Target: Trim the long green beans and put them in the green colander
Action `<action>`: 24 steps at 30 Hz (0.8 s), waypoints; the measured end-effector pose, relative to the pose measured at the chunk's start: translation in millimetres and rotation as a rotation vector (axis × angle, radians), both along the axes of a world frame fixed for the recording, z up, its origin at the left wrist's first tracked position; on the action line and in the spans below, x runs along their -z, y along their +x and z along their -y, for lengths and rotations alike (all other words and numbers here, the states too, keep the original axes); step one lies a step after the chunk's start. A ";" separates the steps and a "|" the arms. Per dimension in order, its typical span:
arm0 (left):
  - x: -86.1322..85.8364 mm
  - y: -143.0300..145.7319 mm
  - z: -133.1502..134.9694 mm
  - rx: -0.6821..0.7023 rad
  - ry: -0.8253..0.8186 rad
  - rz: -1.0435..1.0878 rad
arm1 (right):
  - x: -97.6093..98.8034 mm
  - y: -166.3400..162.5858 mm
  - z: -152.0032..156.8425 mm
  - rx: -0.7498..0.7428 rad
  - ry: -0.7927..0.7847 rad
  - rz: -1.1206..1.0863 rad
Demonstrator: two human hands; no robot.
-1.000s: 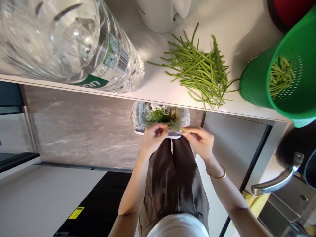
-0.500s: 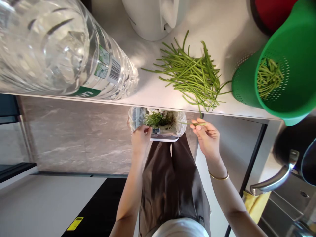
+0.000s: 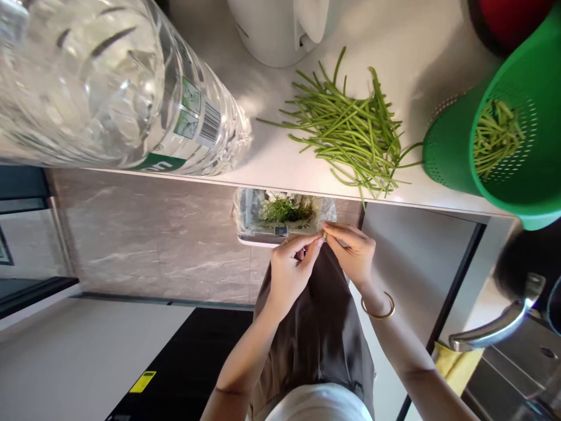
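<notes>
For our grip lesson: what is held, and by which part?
A green stem, pinched where the left hand and right hand meet; which part cannot be told.

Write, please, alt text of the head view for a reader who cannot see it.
A person's left hand and right hand pinch a small green piece near a plastic-lined bin. Loose green stems lie on the counter between a large clear bottle and a green colander holding stem pieces.
</notes>
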State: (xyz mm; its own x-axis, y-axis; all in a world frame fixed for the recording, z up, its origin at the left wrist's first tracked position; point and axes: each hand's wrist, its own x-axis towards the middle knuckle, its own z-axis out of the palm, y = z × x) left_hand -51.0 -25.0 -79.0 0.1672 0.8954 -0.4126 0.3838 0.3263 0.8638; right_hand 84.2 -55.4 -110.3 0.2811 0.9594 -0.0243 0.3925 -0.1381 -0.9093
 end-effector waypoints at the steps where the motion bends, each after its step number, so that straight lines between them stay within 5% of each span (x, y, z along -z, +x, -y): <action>1: 0.8 0.4 0.8 -0.011 -0.006 -0.002 | 0.4 0.8 0.2 -0.029 0.018 0.037; 15: 3.1 -4.3 -10.4 -0.032 -0.252 0.135 | -1.1 13.3 0.4 -0.262 0.129 0.171; 19: 2.5 -8.0 -16.3 0.002 -0.255 0.138 | -8.4 8.9 -2.3 -0.152 0.037 -0.037; 24: 22.0 -30.8 -24.7 -0.056 -0.169 -0.046 | -6.3 12.1 -6.4 0.231 -0.120 -0.565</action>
